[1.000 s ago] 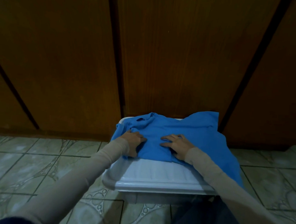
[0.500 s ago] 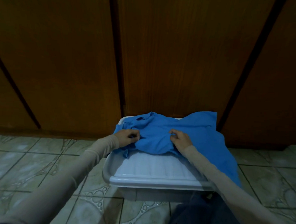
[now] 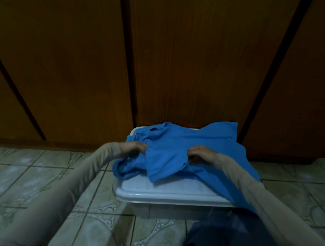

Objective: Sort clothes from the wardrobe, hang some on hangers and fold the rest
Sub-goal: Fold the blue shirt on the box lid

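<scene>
Head view, looking forward and down. Blue garment (image 3: 190, 151), crumpled, lies across the lid of a white plastic storage box (image 3: 166, 194) at lower centre of the frame; its right part drapes over the box's right edge, and a loose flap hangs toward the near edge of the lid, leaving a bare strip of ribbed white lid visible below it. Left hand (image 3: 134, 146), entering from the lower left in a beige sleeve (image 3: 78, 177), has its fingers curled into a fold of the blue garment at the cloth's left side, pinching it. Right hand (image 3: 201, 154), entering from the lower right in a matching sleeve, likewise has curled fingers gathering a fold of the same garment just right of centre. Both hands sit at about the same height in the frame, apart from one another, with a raised ridge of cloth stretched between them. Box stands on a patterned tiled floor (image 3: 36, 173), its far edge close to dark brown wooden wardrobe doors (image 3: 197, 59) that fill the upper two thirds of the frame. Dark blue fabric (image 3: 224, 233), partly cut off, occupies the lower right, just below the box.
</scene>
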Tool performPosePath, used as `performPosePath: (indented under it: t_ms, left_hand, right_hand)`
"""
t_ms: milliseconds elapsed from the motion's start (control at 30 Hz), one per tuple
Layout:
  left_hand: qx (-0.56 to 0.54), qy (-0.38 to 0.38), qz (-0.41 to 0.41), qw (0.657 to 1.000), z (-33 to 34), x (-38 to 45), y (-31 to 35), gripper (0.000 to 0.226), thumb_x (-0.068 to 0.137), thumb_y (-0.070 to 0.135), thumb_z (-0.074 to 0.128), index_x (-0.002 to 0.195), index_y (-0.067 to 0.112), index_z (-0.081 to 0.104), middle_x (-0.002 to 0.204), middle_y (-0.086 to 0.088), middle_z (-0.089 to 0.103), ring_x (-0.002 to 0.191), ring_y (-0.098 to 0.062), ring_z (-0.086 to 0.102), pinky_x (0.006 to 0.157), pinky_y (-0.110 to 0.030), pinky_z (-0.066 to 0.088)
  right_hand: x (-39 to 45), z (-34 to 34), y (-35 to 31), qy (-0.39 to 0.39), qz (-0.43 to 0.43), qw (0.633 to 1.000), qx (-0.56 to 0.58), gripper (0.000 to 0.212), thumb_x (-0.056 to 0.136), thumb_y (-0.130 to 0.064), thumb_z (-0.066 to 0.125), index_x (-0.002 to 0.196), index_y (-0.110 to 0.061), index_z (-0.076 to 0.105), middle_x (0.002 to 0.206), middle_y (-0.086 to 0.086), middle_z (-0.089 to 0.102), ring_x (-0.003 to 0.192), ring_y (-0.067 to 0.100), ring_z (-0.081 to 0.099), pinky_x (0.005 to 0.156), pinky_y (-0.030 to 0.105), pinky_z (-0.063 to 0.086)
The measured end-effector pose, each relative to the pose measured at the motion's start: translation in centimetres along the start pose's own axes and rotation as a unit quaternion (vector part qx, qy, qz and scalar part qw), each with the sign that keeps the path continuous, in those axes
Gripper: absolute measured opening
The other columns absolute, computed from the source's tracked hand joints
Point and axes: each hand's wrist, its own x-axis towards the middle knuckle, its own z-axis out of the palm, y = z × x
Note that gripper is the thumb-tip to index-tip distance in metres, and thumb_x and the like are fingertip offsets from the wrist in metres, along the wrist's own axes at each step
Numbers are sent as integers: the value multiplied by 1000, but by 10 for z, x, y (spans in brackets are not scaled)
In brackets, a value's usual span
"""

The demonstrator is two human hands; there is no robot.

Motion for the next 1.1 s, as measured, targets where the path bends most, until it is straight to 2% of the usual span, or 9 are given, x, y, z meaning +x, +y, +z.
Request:
performPosePath:
  t_ms: [100, 167, 333, 500, 600, 700, 833, 967, 1100]
  left_hand:
    - [7, -169, -53, 984, -19, -16, 3, 58, 54, 34, 83, 106, 13, 67, 96, -5, 73, 81, -16, 70, 79, -27, 54]
    - [70, -190, -83, 976, -21, -13, 3, 59, 64, 40, 73, 109, 6, 56, 85, -8, 74, 75, -19, 70, 79, -26, 52]
    - [275, -78, -77, 955, 4, 16, -2, 12, 98, 15, 45, 93, 13, 56, 63, 3, 70, 55, -7, 64, 61, -16, 50]
    - [314, -25, -11, 949, 25, 41, -23, 11, 84, 12, 68, 81, 21, 61, 82, 3, 62, 78, -10, 58, 71, -18, 49]
    - [393, 107, 40, 913, 37, 54, -40, 12, 86, 26, 67, 88, 20, 58, 99, -2, 58, 98, -20, 55, 85, -28, 46]
    - [486, 225, 70, 842, 53, 55, -54, 38, 93, 37, 52, 124, 17, 46, 130, -10, 38, 124, -27, 34, 103, -38, 30]
    - [559, 253, 37, 789, 68, 58, -72, 64, 96, 53, 14, 150, 19, 10, 157, -4, 3, 144, -21, 5, 111, -37, 12]
    - [609, 282, 38, 740, 66, 55, -69, 92, 70, 58, -16, 140, 18, 30, 139, -7, 34, 128, -22, 32, 99, -39, 20]
    - [635, 315, 23, 705, 60, 52, -57, 47, 99, 45, 15, 121, 13, 42, 122, -6, 48, 115, -24, 43, 95, -39, 26]
  right_hand:
    - [-14, -14, 2, -229, 40, 972, -41, 23, 83, 0, 51, 105, -6, 57, 83, -3, 73, 75, 7, 68, 74, 18, 53]
    - [-14, -20, 3, -258, 49, 960, -93, 30, 88, 0, 46, 116, -6, 52, 89, -5, 74, 83, 7, 69, 80, 20, 52]
    - [-11, -23, 21, -170, 84, 955, -228, 13, 91, -1, 53, 93, -8, 63, 72, -5, 71, 68, 7, 67, 75, 19, 54]
    - [-17, -11, 35, -166, 96, 955, -225, 11, 91, 2, 53, 95, -3, 61, 59, -8, 68, 55, 2, 63, 62, 16, 53]
    - [-16, -7, 42, -84, 65, 962, -252, 14, 90, 4, 53, 85, -5, 63, 57, -10, 66, 56, 0, 61, 60, 12, 49]
    - [-9, -14, 55, 97, -19, 926, -364, 18, 86, -1, 56, 100, -11, 63, 96, 0, 63, 97, 16, 59, 82, 18, 45]
    - [-12, -17, 71, 113, 40, 849, -514, 48, 99, -33, 40, 144, -23, 28, 154, -2, 18, 141, 19, 17, 114, 40, 16]
    - [-16, -16, 80, 157, 4, 801, -577, 44, 101, -37, 29, 143, -23, 30, 151, -1, 25, 136, 19, 26, 108, 36, 25]
    - [-19, -18, 78, 223, -53, 802, -551, 32, 101, -32, 34, 122, -13, 49, 123, 4, 47, 114, 21, 46, 86, 31, 40]
